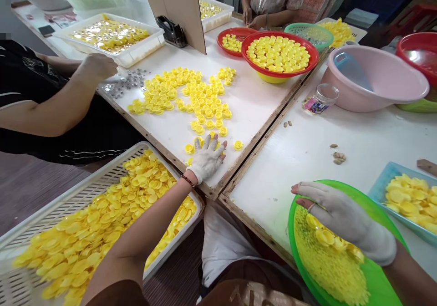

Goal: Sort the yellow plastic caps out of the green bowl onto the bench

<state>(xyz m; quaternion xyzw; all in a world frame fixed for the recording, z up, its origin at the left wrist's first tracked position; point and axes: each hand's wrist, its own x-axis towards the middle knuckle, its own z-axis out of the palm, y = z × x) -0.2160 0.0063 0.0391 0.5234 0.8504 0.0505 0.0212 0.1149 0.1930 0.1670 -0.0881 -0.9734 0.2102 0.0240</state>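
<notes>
White fingerless gloves cover both hands. My left hand (206, 158) lies palm down with fingers spread at the near corner of the white table, over a few of the yellow round pieces (205, 101) that spread away from it. Over the green basin (385, 233) hangs my right hand (341, 217), fingers extended, the thumb a little apart. Several yellow cup-like pieces (326, 237) sit just under its palm, above small yellow granules (327, 269) in the basin. Whether the palm touches those pieces is hard to see.
A large white crate (102, 178) of yellow discs stands at lower left. One person sits left near silver bits (124, 80) and a white tray (136, 55); another sits at the back. Red bowl (280, 71), pink basin (375, 78), jar (321, 99) and blue tray (409, 215) are around.
</notes>
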